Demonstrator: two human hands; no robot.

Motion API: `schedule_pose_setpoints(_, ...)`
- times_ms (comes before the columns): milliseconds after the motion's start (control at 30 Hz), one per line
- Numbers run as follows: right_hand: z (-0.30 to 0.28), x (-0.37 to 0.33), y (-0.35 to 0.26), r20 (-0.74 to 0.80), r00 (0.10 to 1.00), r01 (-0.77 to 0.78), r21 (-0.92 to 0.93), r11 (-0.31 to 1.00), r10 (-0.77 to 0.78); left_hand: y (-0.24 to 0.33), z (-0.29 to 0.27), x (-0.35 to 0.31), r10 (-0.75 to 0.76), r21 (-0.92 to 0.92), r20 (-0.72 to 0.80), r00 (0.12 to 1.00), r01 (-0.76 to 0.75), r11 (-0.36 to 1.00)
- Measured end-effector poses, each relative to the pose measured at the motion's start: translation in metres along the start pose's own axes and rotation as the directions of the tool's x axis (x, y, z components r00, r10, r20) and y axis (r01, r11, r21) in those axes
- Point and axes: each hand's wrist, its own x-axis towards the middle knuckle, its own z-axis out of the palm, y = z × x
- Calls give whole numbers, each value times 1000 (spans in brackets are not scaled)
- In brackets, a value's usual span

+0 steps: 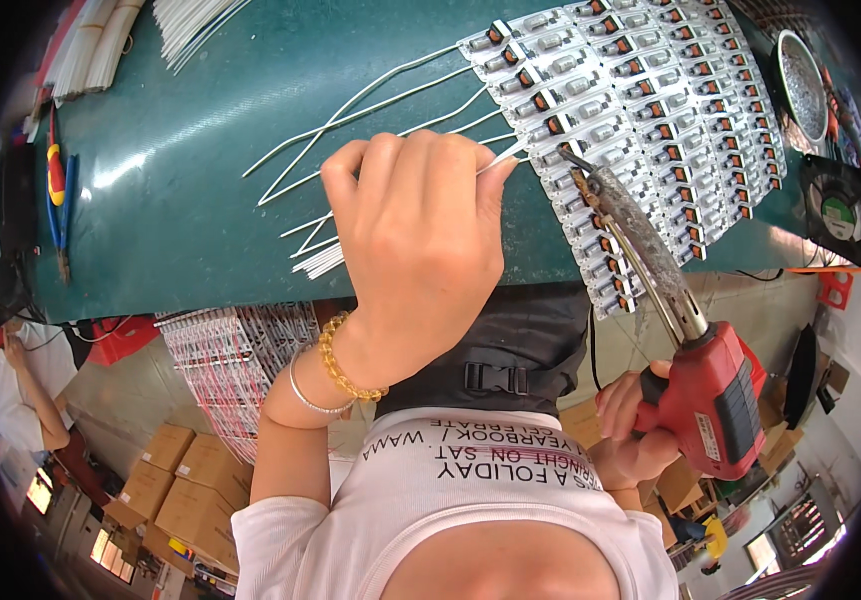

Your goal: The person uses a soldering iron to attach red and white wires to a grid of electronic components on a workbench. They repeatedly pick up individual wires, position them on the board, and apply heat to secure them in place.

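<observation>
My left hand [420, 230] is closed, palm down, around a bundle of thin white wires [322, 262]. One wire end sticks out between thumb and forefinger and reaches the left edge of a sheet of joined small metal parts [590, 140] with orange-and-black pieces. Several other white wires [390, 72] run left from that same edge across the green table. My right hand [640, 430] grips a red soldering gun [715, 400] by its handle. Its long metal barrel points up and left, and the dark tip is at the sheet's left rows, close to the held wire end.
A hand tool [58, 190] with blue and red-yellow handles lies on the green table [150, 230] at left. More white wires [95, 45] lie at the far left. A metal bowl [802, 85] and black fan [838, 205] stand right. Cardboard boxes [180, 490] and another person [30, 380] are beyond.
</observation>
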Motion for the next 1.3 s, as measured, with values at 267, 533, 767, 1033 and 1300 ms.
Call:
schedule_pose_setpoints(267,23,19,-29,142,990,9,-18,1000,-6,8,-15,1,-50,-237,70,996,65,969)
schedule_pose_setpoints(533,-43,-18,16,80,997,53,-404,913,-23,5,-3,-5,-14,-144,121,993,31,989)
schedule_pose_setpoints(767,36,13,-19,42,986,164,-42,986,-162,7,-2,-6,-2,-140,130,991,21,990)
schedule_pose_setpoints(1033,17,2,-13,-43,996,74,-91,993,-78,8,0,-6,9,-140,117,993,8,990)
schedule_pose_setpoints(1300,-1,-6,-10,-9,1000,-5,-48,999,4,5,5,-7,20,-149,-97,995,-34,988)
